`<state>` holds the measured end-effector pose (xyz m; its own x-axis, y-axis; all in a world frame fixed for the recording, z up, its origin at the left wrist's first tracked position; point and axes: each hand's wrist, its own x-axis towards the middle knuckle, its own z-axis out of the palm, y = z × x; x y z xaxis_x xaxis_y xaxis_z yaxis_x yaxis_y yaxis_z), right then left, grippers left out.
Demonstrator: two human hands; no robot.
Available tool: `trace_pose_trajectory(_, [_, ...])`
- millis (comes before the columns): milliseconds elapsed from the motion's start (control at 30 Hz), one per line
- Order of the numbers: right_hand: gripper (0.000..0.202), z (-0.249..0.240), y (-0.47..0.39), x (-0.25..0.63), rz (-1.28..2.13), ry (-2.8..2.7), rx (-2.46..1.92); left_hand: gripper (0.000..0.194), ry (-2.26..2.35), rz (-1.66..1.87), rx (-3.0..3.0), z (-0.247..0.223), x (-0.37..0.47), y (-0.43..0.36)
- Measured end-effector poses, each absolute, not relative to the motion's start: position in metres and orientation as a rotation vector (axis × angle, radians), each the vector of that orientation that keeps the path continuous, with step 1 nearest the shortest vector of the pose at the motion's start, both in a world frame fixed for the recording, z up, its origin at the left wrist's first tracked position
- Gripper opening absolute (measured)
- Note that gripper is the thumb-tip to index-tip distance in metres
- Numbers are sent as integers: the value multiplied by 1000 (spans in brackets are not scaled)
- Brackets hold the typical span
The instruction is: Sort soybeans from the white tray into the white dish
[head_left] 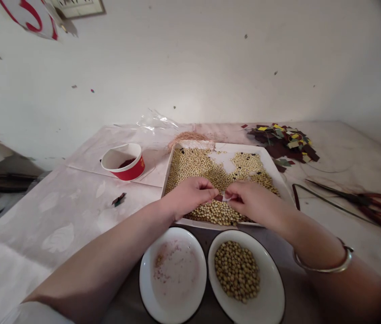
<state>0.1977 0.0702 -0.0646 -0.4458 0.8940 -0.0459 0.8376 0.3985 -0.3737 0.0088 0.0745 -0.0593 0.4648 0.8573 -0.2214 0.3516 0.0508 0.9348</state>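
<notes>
Over a white tray (283, 182) of pale yellow beads (190, 166), my two hands meet almost fingertip to fingertip. My left hand (195, 194) is closed, pinching one end of a small dark reddish strip (220, 197). My right hand (249, 197) is closed too, its thumb and finger on a small white piece (226, 198) at the strip's other end. Below the tray stand two white bowls. The left bowl (177, 288) has reddish crumbs on its bottom, and the right bowl (271, 292) holds many brownish-yellow beads (236, 271).
A red and white paper cup (132, 168) stands left of the tray, near a small dark scrap (118, 199). Behind are copper-coloured wires (190, 137) and clear plastic (156, 121). Coloured scraps (288, 141) lie at the back right, scissors (365, 200) at the right.
</notes>
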Motion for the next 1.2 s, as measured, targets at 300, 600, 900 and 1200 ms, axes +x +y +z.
trace_pose_trajectory(300, [10,-71,65,191,601,-2528,-1485,26,1103,552,1661,-63,8,75])
trace_pose_trajectory(600, [7,-67,61,190,670,-2564,-1489,25,1127,522,1753,-64,8,78])
trace_pose_trajectory(900, [11,-66,68,197,513,-2535,-1545,25,1113,520,1753,-64,8,77])
trace_pose_trajectory(1200, [7,-69,77,218,346,-2477,-1777,24,1114,531,1702,-67,8,76])
